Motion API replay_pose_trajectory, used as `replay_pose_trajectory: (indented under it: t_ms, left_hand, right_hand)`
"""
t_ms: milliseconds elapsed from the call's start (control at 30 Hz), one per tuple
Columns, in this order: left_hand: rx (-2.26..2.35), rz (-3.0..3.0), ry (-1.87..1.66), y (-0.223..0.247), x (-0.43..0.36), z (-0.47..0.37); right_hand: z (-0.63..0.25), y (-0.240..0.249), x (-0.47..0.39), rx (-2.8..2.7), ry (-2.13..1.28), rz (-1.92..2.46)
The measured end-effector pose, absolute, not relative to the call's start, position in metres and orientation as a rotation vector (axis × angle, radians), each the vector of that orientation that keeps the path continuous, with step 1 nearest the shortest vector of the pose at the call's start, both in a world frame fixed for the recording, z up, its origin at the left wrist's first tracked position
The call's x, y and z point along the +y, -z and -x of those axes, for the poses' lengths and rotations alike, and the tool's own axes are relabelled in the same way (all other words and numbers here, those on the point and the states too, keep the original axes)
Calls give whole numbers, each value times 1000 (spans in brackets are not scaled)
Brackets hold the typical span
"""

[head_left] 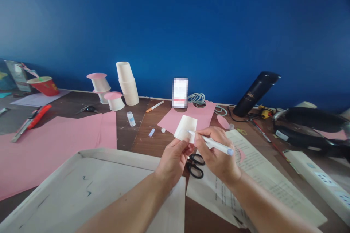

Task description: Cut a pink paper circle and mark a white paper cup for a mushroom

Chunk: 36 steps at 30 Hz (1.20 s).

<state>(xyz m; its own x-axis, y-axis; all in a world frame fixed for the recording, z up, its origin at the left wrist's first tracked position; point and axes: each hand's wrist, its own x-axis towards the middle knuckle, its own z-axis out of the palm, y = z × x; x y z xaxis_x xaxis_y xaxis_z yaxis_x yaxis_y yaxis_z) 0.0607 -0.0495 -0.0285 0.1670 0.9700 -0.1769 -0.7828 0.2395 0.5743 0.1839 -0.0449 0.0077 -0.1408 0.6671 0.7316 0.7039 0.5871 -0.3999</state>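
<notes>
My left hand (175, 158) is closed on a small white paper cup (186, 124), which is tilted above the table. In my right hand (220, 154) is a white marker pen (217, 144) with a bluish end, its tip at the cup's side. Whether the tip touches the cup, I cannot tell. Below my hands, black-handled scissors (195, 165) lie partly covered by the right hand. A light-blue pen cap (151, 132) rests on the table near a small white lid (163, 130) and a little clear bottle (131, 118).
White cups with pink discs (115, 96) and a cup stack (128, 85) stand back left. Pink paper (65, 142), a utility knife (30, 122) and a white box lid (109, 178) lie left. A phone (179, 93), black flask (254, 94), printed sheet (262, 178) and power strip (319, 178) are rightward.
</notes>
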Motion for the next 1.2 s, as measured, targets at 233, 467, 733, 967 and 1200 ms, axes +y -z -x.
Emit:
replay_pose_trajectory:
  t_ms: [233, 467, 733, 967, 1200]
  left_hand:
    - [568, -357, -1296, 28, -49, -59]
    - [562, -321, -1300, 29, -48, -58]
    - [571, -275, -1320, 27, -48, -58]
    - [571, -240, -1324, 25, -47, -57]
    - [577, -228, -1320, 24, -48, -57]
  right_hand:
    - [-184, -8, -44, -1840, 52, 1121]
    - [-184, -7, -44, -1844, 66, 1100]
    - [-185, -7, -44, -1842, 73, 1099]
    - [-185, -6, -43, -1842, 82, 1099]
    - [-185, -5, -42, -1845, 83, 1081]
